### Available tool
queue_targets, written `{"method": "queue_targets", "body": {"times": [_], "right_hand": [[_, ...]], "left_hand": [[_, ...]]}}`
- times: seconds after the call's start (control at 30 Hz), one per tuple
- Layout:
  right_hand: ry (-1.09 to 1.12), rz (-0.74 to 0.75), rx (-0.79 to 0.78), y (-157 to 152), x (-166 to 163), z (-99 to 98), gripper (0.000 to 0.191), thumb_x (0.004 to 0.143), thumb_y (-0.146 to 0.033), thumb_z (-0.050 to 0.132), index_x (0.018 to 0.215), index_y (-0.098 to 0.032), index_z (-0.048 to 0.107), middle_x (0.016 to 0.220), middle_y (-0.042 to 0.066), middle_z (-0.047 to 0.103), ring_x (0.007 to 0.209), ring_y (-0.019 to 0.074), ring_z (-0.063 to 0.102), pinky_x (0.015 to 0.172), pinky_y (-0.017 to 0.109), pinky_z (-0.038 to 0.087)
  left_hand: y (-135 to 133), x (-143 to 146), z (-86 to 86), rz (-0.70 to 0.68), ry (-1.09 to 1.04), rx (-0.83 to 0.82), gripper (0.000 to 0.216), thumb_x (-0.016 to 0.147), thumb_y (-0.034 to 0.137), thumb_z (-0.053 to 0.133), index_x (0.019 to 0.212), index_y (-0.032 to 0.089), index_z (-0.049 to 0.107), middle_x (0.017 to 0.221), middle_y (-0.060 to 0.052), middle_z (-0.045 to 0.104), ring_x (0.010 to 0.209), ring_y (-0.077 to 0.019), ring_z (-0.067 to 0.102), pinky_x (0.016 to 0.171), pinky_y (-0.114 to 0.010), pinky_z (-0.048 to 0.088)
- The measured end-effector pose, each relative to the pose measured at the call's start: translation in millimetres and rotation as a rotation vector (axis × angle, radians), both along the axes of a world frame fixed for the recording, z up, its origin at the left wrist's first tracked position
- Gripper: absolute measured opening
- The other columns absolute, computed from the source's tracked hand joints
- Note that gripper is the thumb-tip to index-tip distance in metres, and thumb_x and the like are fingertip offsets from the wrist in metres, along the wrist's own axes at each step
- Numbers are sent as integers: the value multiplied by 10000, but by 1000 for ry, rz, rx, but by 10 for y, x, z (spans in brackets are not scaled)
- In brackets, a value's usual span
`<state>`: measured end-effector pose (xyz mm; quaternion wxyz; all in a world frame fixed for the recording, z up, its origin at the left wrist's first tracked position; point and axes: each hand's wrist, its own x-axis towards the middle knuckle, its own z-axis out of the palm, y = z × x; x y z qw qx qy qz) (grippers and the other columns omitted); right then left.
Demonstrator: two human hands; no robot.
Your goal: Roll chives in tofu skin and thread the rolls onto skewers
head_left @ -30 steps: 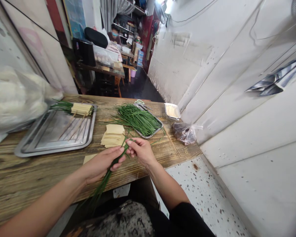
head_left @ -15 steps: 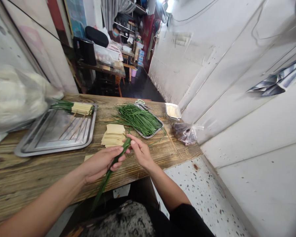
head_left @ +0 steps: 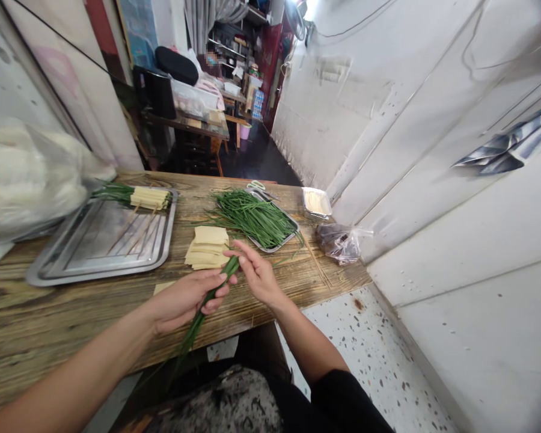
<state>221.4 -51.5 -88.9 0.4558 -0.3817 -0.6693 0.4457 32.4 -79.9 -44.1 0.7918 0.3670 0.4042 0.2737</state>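
Note:
My left hand (head_left: 202, 297) is wrapped round a bunch of garlic chives (head_left: 220, 282), whose long ends hang toward my lap over the table's front edge. At the bunch's upper end is my right hand (head_left: 255, 270), with its thumb and fingers closed about the tips. Just beyond my hands lies a stack of pale yellow tofu-skin sheets (head_left: 207, 246). Behind and to the right, loose chives (head_left: 256, 216) are heaped on a small metal tray (head_left: 270, 248). A single sheet (head_left: 162, 287) lies partly hidden by my left wrist.
On the left, a large metal tray (head_left: 85, 273) carries skewered chive rolls (head_left: 151, 198). A bulging plastic bag (head_left: 31, 174) stands beside it. Scissors (head_left: 256, 186), skewers (head_left: 315, 260), a foil box (head_left: 316, 203) and a bagged dark item (head_left: 340, 243) are at the right. A person (head_left: 211, 63) sits farther back.
My right hand has shifted slightly up at the tips of the chives, its index finger raised a little. My left hand keeps its hold almost in the same place.

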Motion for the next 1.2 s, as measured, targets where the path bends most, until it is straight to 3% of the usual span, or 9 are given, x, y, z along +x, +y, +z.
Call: {"method": "queue_targets", "body": {"times": [0.2,0.37,0.5,0.67,0.83,0.93,1.0,1.07,1.2], "right_hand": [[137,-86,-159,-45,-24,-86,744,978,-753,563,1508,-232,580,1289,123,768,962,203,765,932,369,625],[237,-120,-319,-127,-90,-206,808,888,-822,628,1398,-197,656,1079,84,774,799,186,739,826,357,633],[150,-107,-254,-159,-119,-182,670,940,-767,598,1267,-200,743,870,22,731,820,180,696,853,329,598],[29,-95,-118,-91,-113,-159,489,1019,-617,563,1114,-196,794,913,27,757,958,204,708,956,328,561],[-88,-66,-124,-5,-35,-153,470,1083,-481,485,1387,-195,700,1065,73,802,900,192,738,844,316,606],[-291,7,145,10,84,37,500,1098,-320,455,1580,-206,529,1439,151,695,1190,211,708,1000,367,586],[-544,129,412,-3,155,222,472,1091,-233,478,1557,-208,553,1590,163,585,1448,243,544,1178,447,477],[-804,253,608,-31,184,392,371,1106,-227,502,1448,-190,641,1526,152,642,1494,265,471,1248,496,389],[-1137,332,826,-111,111,582,294,1135,-230,471,1276,-113,701,1177,130,767,1255,258,585,1206,480,397]], "left_hand": [[24,-11,-20,4,-21,24,690,575,679,977,924,179,654,682,68,520,549,-63,377,521,-214,308],[40,-10,-54,39,-32,14,670,537,626,1013,851,184,620,671,67,530,544,-62,384,512,-214,315],[34,3,-63,41,-26,10,617,580,592,998,836,181,617,686,45,555,553,-78,424,513,-221,326],[28,7,-48,42,0,-35,566,694,619,922,900,175,639,718,26,559,563,-98,460,509,-222,319],[30,-35,-55,16,-16,-12,501,738,571,899,877,172,631,705,49,496,537,-62,352,497,-202,246],[33,-67,-65,-44,6,5,480,740,552,895,876,175,630,689,67,454,535,-53,284,490,-195,197],[36,-78,-72,-85,33,18,501,717,563,909,869,176,629,673,80,425,534,-51,251,487,-198,177],[41,-78,-77,-122,63,39,536,683,589,928,813,187,598,656,88,405,537,-51,234,490,-201,166],[59,-61,-61,-178,110,75,642,597,635,961,679,213,485,624,88,392,545,-55,238,495,-204,160]]}}
